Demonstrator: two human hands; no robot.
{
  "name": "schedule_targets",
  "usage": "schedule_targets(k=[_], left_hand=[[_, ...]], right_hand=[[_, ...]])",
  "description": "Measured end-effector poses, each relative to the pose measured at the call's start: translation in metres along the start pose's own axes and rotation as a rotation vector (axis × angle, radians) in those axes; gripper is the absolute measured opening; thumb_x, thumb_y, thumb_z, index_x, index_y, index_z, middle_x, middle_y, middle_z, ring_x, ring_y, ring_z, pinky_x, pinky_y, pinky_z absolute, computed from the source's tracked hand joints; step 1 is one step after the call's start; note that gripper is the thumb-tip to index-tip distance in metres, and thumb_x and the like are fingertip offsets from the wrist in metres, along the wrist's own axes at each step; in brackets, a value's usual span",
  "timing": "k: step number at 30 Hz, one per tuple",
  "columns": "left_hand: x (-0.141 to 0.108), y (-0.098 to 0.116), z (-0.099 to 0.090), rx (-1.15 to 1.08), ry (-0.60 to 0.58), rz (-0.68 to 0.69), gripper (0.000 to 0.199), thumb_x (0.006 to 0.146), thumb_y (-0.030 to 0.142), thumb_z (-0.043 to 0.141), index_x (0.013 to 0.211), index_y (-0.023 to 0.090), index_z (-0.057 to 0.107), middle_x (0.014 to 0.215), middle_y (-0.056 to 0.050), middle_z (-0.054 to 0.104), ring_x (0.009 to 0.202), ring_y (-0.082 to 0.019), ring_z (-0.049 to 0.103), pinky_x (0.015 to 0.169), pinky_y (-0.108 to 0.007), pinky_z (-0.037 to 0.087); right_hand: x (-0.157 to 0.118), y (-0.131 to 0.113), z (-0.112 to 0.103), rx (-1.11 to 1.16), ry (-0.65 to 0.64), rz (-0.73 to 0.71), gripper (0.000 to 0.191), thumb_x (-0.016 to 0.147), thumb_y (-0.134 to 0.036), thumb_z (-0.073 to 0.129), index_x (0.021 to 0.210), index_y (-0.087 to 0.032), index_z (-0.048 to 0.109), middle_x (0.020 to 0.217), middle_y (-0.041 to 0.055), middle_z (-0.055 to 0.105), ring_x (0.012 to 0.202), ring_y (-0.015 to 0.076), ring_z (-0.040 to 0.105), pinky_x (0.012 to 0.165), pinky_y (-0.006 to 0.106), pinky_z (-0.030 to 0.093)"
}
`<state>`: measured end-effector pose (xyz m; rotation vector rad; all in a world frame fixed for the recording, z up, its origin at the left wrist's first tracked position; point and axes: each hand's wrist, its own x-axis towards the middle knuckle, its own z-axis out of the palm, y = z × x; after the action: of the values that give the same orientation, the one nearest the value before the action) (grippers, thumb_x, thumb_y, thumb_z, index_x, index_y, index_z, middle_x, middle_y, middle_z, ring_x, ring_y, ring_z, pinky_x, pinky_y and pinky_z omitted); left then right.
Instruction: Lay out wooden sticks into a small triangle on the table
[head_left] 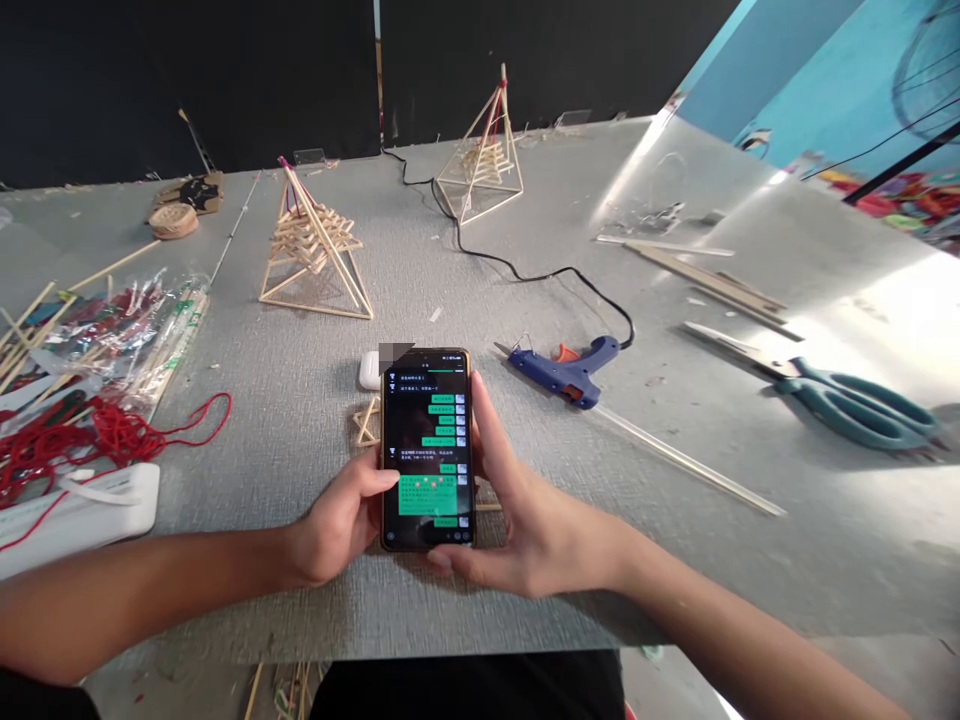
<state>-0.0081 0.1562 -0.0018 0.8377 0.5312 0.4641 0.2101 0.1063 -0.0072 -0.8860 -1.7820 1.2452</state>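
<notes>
A smartphone (427, 450) with a lit chat screen of green message bubbles stands upright between my hands. My left hand (341, 515) grips its lower left edge, thumb on the side of the screen. Along the right edge and bottom corner, my right hand (525, 510) is closed round it, thumb low and a finger up the side. Partly behind the phone are a white earbud case (370, 370) and a small wooden-stick star shape (367, 425). To the right lies a blue hot glue gun (566, 370) with a clear glue stick (690, 460) trailing from it.
Two wooden-stick pyramid frames (315, 250) (487, 150) stand farther back. A black cord (517, 270) runs across the table (420, 610). Large scissors (832, 395) and wood strips (712, 285) lie right; red yarn (112, 430), plastic-wrapped sticks (176, 335) and a white power strip (120, 505) lie left.
</notes>
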Motion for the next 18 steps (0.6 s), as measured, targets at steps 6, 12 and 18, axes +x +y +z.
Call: schedule_targets(k=[6, 12, 18], left_hand=[[-0.0005, -0.0004, -0.0002, -0.018, -0.034, 0.002, 0.067, 0.094, 0.048, 0.059, 0.153, 0.02, 0.045, 0.125, -0.014, 0.07, 0.11, -0.031, 0.067, 0.09, -0.046, 0.059], [0.0003, -0.0009, -0.0034, -0.038, -0.079, -0.026, 0.064, 0.095, 0.048, 0.057, 0.152, 0.02, 0.045, 0.132, -0.017, 0.068, 0.109, -0.032, 0.069, 0.082, -0.048, 0.064], [-0.0006, -0.0026, -0.0062, -0.037, -0.053, -0.052, 0.06, 0.095, 0.048, 0.057, 0.147, 0.02, 0.05, 0.138, -0.019, 0.067, 0.106, -0.033, 0.073, 0.074, -0.047, 0.067]], right_hand=[[-0.0002, -0.0006, 0.0, -0.014, 0.008, -0.025, 0.138, 0.091, -0.026, 0.079, 0.159, -0.037, -0.041, 0.178, 0.0201, 0.027, 0.14, 0.0374, 0.065, 0.103, 0.056, 0.066], [0.0004, -0.0022, 0.0014, -0.029, 0.027, -0.034, 0.117, 0.103, -0.02, 0.06, 0.16, -0.036, -0.04, 0.172, 0.021, 0.04, 0.132, 0.0305, 0.07, 0.109, 0.059, 0.062], [-0.0018, -0.0051, -0.0006, 0.03, 0.022, -0.033, 0.105, 0.107, -0.025, 0.054, 0.163, -0.04, -0.034, 0.174, 0.0153, 0.04, 0.142, 0.0303, 0.063, 0.114, 0.063, 0.057]])
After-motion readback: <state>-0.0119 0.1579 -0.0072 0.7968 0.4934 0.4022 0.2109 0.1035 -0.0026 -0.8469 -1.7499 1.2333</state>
